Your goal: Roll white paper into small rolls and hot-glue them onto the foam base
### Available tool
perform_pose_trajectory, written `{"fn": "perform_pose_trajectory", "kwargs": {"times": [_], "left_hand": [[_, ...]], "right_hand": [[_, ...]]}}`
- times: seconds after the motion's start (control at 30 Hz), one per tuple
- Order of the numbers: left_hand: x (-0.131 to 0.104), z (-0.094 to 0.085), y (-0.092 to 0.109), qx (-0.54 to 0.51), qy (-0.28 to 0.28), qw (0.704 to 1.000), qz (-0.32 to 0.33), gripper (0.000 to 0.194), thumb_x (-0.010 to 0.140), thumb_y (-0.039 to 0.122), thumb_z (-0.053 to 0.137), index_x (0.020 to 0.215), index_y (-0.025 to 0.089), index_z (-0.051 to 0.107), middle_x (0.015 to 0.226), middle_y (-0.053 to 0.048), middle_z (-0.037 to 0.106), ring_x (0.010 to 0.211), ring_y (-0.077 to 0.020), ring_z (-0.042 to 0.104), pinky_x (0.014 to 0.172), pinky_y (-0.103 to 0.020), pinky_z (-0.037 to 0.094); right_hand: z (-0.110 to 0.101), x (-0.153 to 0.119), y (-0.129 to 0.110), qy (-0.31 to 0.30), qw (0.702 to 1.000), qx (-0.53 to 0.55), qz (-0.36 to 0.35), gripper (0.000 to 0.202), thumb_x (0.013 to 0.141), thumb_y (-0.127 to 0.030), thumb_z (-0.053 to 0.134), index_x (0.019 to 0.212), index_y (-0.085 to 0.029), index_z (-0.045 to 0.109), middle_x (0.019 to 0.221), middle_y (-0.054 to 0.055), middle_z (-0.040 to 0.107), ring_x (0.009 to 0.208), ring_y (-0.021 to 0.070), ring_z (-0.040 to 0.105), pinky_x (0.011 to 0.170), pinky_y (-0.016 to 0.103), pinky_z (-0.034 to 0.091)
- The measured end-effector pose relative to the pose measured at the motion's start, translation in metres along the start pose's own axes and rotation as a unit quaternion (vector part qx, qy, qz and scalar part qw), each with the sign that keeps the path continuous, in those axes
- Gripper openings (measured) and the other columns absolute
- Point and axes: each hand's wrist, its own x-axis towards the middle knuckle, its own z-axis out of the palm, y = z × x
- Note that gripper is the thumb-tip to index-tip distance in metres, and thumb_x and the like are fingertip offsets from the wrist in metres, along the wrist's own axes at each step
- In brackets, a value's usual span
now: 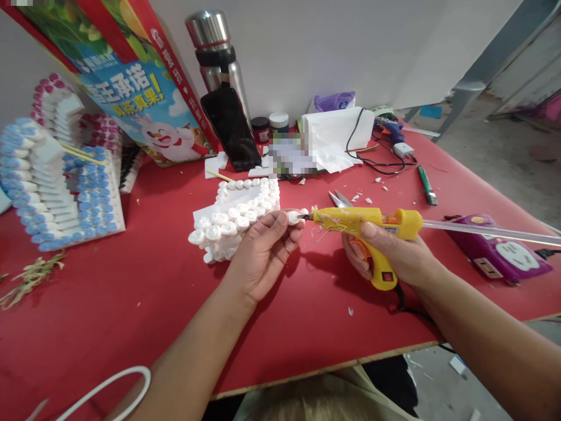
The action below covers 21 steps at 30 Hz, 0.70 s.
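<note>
Pinched in the fingers of my left hand (272,248) is a small white rosette (294,218). My right hand (409,260) is wrapped round the handle of a yellow glue gun (350,219), its fingers at the orange trigger. The gun's nozzle points left and meets the rosette, or nearly so. A clear glue stick (482,228) sticks out of the gun's back end. Just behind and left of my left hand stands a white piece edged with rows of white rosettes (228,219). Scissors (339,199) lie behind the gun.
Blue and white rosette pieces (96,199) stand at the left near a colourful box (144,88). A phone (230,126) leans on a steel flask (213,52). A green cutter (426,185) and purple power strip (499,248) lie right. The red table's (307,351) front edge is near.
</note>
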Motion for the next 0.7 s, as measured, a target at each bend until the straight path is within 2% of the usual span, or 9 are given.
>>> {"fn": "perform_pose_trajectory", "kwargs": {"times": [0.4, 0.57, 0.7], "left_hand": [[0.0016, -0.0014, -0.0024, 0.001, 0.006, 1.000, 0.006, 0.018, 0.080, 0.020, 0.082, 0.082, 0.013, 0.066, 0.078, -0.005, 0.073, 0.064, -0.0064, 0.063, 0.060, -0.013, 0.051], [0.0016, -0.0019, -0.0031, 0.018, -0.010, 1.000, 0.010, 0.017, 0.082, 0.023, 0.081, 0.081, 0.013, 0.067, 0.082, -0.005, 0.072, 0.067, -0.0063, 0.062, 0.065, -0.014, 0.052], [0.0002, -0.0006, -0.0023, 0.034, -0.018, 0.999, 0.021, 0.016, 0.080, 0.024, 0.083, 0.083, 0.013, 0.071, 0.082, -0.004, 0.071, 0.066, -0.0061, 0.061, 0.063, -0.014, 0.050]], "right_hand": [[-0.0006, -0.0011, 0.0003, -0.008, 1.000, -0.006, -0.002, 0.051, 0.092, -0.062, 0.058, 0.064, -0.020, 0.058, 0.053, 0.000, 0.055, 0.042, 0.0134, 0.053, 0.041, 0.027, 0.040], [-0.0008, -0.0006, 0.0009, 0.001, 1.000, 0.003, -0.003, 0.052, 0.092, -0.062, 0.057, 0.064, -0.019, 0.058, 0.053, 0.000, 0.054, 0.040, 0.0125, 0.053, 0.039, 0.026, 0.040], [-0.0020, -0.0015, -0.0003, -0.003, 1.000, 0.027, -0.006, 0.051, 0.097, -0.059, 0.051, 0.065, -0.019, 0.058, 0.055, 0.000, 0.054, 0.042, 0.0130, 0.052, 0.041, 0.028, 0.040]]}}
